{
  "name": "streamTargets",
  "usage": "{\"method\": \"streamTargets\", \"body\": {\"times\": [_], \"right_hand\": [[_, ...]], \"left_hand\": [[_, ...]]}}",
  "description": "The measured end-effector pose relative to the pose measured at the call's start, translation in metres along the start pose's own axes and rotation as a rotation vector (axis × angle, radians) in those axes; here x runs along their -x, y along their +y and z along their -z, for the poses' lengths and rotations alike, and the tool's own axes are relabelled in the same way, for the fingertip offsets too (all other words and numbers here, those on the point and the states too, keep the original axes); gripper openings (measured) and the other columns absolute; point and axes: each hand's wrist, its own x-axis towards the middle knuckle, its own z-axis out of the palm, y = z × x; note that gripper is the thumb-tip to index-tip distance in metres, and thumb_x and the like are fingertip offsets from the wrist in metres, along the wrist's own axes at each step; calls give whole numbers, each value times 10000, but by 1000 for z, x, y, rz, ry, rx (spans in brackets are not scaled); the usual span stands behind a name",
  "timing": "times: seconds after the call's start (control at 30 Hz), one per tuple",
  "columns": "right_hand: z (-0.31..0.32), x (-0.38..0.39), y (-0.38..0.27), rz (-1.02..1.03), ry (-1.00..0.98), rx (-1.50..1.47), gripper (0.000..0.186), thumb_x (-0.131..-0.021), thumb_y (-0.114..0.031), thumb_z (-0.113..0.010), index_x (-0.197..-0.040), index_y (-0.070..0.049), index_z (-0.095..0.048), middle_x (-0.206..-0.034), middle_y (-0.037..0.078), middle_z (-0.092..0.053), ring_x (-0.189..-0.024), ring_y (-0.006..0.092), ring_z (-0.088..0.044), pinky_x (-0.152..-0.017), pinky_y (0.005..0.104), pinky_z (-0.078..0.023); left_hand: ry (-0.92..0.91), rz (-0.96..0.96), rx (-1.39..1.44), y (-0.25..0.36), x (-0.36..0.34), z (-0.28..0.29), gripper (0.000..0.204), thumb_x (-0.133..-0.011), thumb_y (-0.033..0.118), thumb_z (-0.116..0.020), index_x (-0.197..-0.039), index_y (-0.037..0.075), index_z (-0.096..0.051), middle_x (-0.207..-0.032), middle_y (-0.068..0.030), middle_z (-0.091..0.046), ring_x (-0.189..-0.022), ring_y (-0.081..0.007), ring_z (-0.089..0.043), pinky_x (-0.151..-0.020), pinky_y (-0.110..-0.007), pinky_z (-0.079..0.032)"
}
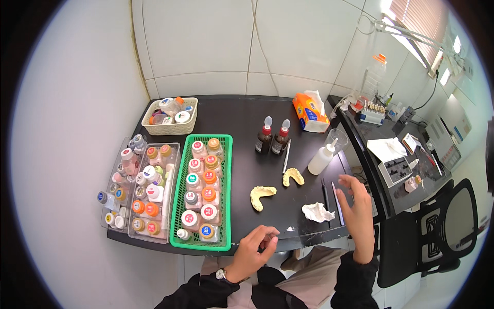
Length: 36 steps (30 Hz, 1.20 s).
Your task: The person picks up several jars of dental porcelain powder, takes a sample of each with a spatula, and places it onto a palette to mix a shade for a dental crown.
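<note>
At the table's front edge, my left hand has its fingers curled in; whatever they may hold is hidden. My right hand is raised at the right side with thumb and fingers apart and nothing in it. Close to its left lie a slim pen-like tool, a dark thin tool and a crumpled white tissue. Two pale yellow dental arch casts rest mid-table: a nearer left cast and a farther right cast. A light slender tool points away behind the right cast.
Two dark dropper bottles, a white squeeze bottle, a clear cup and a tissue pack stand farther back. Left are a green basket of jars, clear trays and a cream basket. A black chair stands right.
</note>
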Motion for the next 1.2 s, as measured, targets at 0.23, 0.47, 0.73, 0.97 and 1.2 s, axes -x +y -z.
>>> {"method": "streamTargets", "body": {"times": [0.23, 0.47, 0.73, 0.97, 1.2], "right_hand": [[-48, -32, 16, 90, -227, -52, 300, -826, -65, -680, -1098, -1, -571, -1019, 181, -666, -976, 343, -638, -843, 397, -497], [-80, -57, 51, 71, -417, -33, 418, -778, -47, -719, -1156, 12, -550, -1015, 169, -663, -940, 325, -644, -843, 385, -505], [-86, -55, 35, 167, -361, -36, 361, -824, -20, -591, -1176, 28, -524, -1043, 228, -628, -981, 387, -607, -872, 436, -490], [-97, -20, -44, 369, -406, 74, 636, -814, -465, -702, -1141, 53, -530, -1060, 184, -580, -1030, 344, -574, -841, 409, -513], [-127, -20, -51, 312, -515, 281, 618, -716, -463, -769, -1029, 25, -553, -997, 153, -579, -971, 309, -593, -767, 383, -534]], "left_hand": [[37, -33, -3, 0, 0, 1, 120, -891, 37, -618, -1008, 17, -607, -804, -56, -583, -638, -116, -561, -571, -251, -455], [-22, -70, -39, 0, 2, 0, 132, -881, 20, -619, -1011, 13, -599, -804, -71, -578, -637, -139, -580, -587, -265, -481], [-17, -94, -97, 0, 3, -2, 186, -863, 0, -617, -1048, 14, -598, -807, -82, -587, -621, -172, -586, -600, -291, -501], [3, -132, -132, 1, 0, -3, 175, -862, 9, -634, -1036, 32, -640, -766, -56, -586, -570, -128, -549, -538, -256, -465], [-46, -104, -121, 3, 1, 0, 250, -869, 5, -610, -1118, 20, -589, -804, -84, -571, -614, -180, -569, -598, -302, -493]]}}
